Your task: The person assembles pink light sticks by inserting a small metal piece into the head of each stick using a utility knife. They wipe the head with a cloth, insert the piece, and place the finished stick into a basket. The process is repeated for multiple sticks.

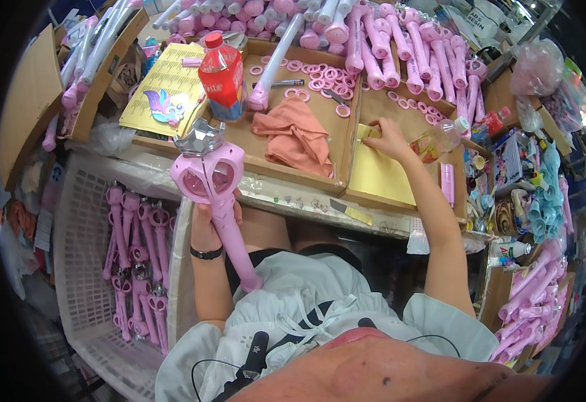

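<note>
My left hand (pixel 206 224) is closed around the handle of a pink toy wand (pixel 229 234), held upright and slightly tilted over my lap. The wand has a rounded pink head with clear windows, topped by a silver crown (pixel 201 139). Over a yellow sheet (pixel 381 177) in the right part of a shallow cardboard tray, my right hand (pixel 388 139) has its thumb and fingertips pressed together near the sheet's upper edge. What they pinch is too small to make out. Left of it lies a crumpled orange cloth (pixel 293 137).
A red-capped bottle (pixel 222 80) stands by a printed yellow sheet (pixel 152 84). Pink rings (pixel 323 82) and pink wand handles (pixel 417 50) fill the back. A clear bottle (pixel 437 139) leans right of my hand. A white basket (pixel 82 248) holds finished-looking wands (pixel 142 234) at left.
</note>
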{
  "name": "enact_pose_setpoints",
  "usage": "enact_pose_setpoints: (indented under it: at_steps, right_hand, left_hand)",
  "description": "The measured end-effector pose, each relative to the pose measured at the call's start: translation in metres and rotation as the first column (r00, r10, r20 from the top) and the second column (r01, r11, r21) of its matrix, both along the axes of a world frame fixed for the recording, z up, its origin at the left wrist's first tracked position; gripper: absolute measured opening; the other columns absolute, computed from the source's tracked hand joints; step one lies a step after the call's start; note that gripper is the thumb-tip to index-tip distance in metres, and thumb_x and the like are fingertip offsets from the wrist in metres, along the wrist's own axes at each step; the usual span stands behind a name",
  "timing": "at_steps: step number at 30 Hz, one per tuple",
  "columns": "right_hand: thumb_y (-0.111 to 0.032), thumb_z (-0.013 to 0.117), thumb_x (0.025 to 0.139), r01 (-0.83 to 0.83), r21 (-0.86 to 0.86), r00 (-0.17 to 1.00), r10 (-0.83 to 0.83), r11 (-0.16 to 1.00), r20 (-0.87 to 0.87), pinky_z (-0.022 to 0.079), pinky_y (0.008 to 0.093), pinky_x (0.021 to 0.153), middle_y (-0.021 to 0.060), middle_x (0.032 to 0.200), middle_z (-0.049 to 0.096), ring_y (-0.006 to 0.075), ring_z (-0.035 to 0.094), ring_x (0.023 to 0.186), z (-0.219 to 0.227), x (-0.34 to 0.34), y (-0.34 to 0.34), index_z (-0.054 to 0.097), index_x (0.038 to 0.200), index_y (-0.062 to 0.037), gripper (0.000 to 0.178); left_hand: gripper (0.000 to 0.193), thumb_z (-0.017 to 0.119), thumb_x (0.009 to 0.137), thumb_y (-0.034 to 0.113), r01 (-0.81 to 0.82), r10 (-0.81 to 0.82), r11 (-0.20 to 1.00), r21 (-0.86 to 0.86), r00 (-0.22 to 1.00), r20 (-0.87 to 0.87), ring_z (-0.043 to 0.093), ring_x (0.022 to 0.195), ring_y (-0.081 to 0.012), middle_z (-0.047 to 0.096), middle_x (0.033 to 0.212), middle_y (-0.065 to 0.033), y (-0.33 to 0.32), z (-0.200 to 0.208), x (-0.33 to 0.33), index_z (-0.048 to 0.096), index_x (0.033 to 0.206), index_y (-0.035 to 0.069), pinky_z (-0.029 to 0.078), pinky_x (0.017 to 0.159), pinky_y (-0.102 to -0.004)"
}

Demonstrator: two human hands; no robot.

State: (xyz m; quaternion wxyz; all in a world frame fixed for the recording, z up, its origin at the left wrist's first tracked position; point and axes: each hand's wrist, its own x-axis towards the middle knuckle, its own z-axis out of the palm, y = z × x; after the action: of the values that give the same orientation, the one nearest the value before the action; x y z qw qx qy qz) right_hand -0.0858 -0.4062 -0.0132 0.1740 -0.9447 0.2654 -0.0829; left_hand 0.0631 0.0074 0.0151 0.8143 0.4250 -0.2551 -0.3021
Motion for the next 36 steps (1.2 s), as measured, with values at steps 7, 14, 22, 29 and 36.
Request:
enact_pose_setpoints:
  at_steps: [7, 14, 22, 29, 36]
  right_hand:
    - [-0.019, 0.061, 0.081, 0.046, -0.213, 0.948, 0.025, 0.976, 0.319, 0.041, 0.0389, 0.085, 0.0167, 0.101, 0.054, 0.0327, 0.049, 0.099, -0.021, -0.015, 0.027, 0.060, 0.106, -0.0032, 0.030]
    - [-0.014, 0.059, 0.082, 0.005, -0.297, 0.910, 0.119, 0.955, 0.397, 0.043, 0.0379, 0.083, 0.0119, 0.095, 0.059, 0.0295, 0.053, 0.093, -0.026, -0.012, 0.025, 0.062, 0.106, -0.0055, 0.025]
    - [-0.017, 0.062, 0.081, 0.058, -0.322, 0.915, 0.079, 0.945, 0.396, 0.045, 0.0361, 0.076, 0.0087, 0.091, 0.061, 0.0263, 0.056, 0.088, -0.024, -0.008, 0.026, 0.067, 0.098, -0.0090, 0.019]
    - [-0.012, 0.060, 0.080, 0.050, -0.403, 0.924, 0.111, 0.914, 0.366, 0.047, 0.0354, 0.074, 0.0076, 0.090, 0.063, 0.0249, 0.058, 0.084, -0.024, -0.006, 0.028, 0.067, 0.095, -0.0087, 0.017]
    - [-0.008, 0.060, 0.076, 0.022, -0.498, 0.939, 0.153, 0.867, 0.308, 0.047, 0.0368, 0.074, 0.0076, 0.089, 0.063, 0.0258, 0.059, 0.084, -0.026, -0.004, 0.025, 0.067, 0.093, -0.0073, 0.018]
  left_hand:
    - [0.075, 0.057, 0.078, 0.061, 0.035, -0.035, 0.999, 0.018, 0.999, -0.018, 0.056, 0.061, -0.0164, 0.055, 0.099, -0.0143, -0.005, -0.004, 0.001, 0.045, 0.118, 0.000, 0.046, 0.049, -0.0239]
    - [0.078, 0.065, 0.071, 0.062, 0.002, 0.001, 0.999, 0.047, 0.998, -0.060, 0.058, 0.061, -0.0158, 0.059, 0.094, -0.0139, -0.010, 0.003, -0.003, 0.050, 0.110, -0.005, 0.046, 0.048, -0.0251]
    - [0.077, 0.058, 0.076, 0.063, 0.043, -0.042, 0.998, 0.036, 0.999, -0.016, 0.056, 0.061, -0.0149, 0.056, 0.097, -0.0130, -0.010, 0.003, -0.002, 0.045, 0.118, 0.000, 0.046, 0.048, -0.0232]
    - [0.072, 0.067, 0.074, 0.054, 0.037, -0.036, 0.999, 0.009, 0.996, -0.077, 0.060, 0.065, -0.0181, 0.060, 0.095, -0.0145, -0.012, 0.003, 0.000, 0.049, 0.115, -0.002, 0.049, 0.052, -0.0275]
    - [0.070, 0.064, 0.075, 0.057, 0.030, -0.030, 1.000, -0.006, 0.990, -0.135, 0.060, 0.064, -0.0157, 0.061, 0.096, -0.0110, -0.013, -0.001, 0.006, 0.050, 0.114, 0.000, 0.048, 0.051, -0.0267]
